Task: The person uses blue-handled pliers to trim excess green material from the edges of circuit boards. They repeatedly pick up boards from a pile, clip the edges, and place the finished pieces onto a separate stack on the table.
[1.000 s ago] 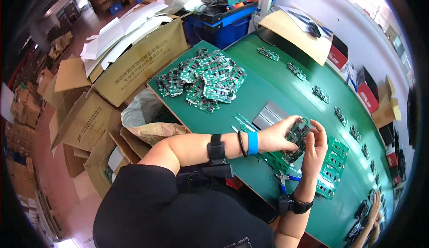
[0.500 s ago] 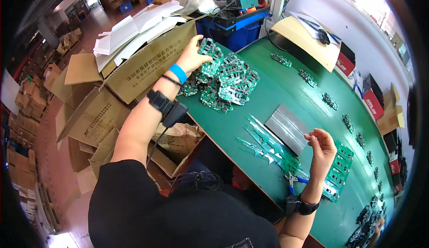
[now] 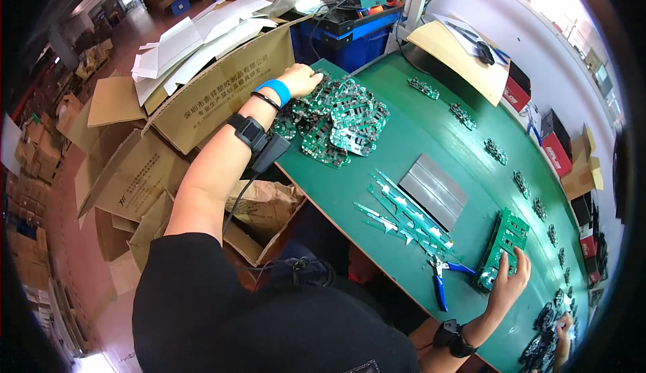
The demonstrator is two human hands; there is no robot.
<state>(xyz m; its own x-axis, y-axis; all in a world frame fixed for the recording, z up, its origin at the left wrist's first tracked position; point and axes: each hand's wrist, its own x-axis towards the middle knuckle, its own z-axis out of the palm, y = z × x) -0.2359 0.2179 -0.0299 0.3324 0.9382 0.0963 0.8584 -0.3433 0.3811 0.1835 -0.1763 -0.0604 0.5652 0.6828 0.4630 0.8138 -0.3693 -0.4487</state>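
My left hand (image 3: 301,80) is at the far left of a heap of small green circuit boards (image 3: 356,114). Its fingers are curled down and closed at the heap's back edge, and what they hold, if anything, is hidden. Near the front right, my right hand (image 3: 511,275) grips the lower end of a green circuit board panel (image 3: 506,235), thumb and fingers at its edge. The panel is tilted, with one long edge turned up. Just left of it lie blue-handled cutting pliers (image 3: 440,282), their handles spread.
Green scrap strips (image 3: 400,215) lie beside a grey flat block (image 3: 434,191). Small board assemblies (image 3: 496,152) line the table's far side. Another person's hand (image 3: 564,324) is by dark parts at lower right. An open cardboard box (image 3: 222,90) stands left of the table.
My left hand has curled in from a spread grasp by a board at the heap's back. My right hand has moved down and right onto the panel, which has tilted up.
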